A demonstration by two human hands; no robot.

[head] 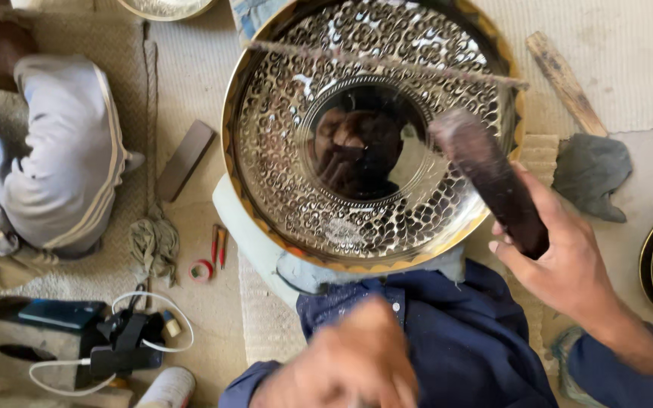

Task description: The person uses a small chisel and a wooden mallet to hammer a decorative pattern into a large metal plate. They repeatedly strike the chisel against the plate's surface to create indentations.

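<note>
R hand gripping dark tool over brass tray

The person wears a dark blue buttoned shirt with long sleeves, dusted pale.

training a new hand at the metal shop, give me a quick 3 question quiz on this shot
1. True or false: the right hand grips a dark wooden tool over the rim of the patterned metal tray.
2. What lies right of the tray, beside the wooden stick? A) a grey cloth B) a glass bottle C) a book
3. What shows in the tray's smooth centre?

Key
1. True.
2. A, the grey cloth.
3. A dim reflection of a person; the blurred left hand is low in the frame, and whether it holds anything cannot be told.
</note>
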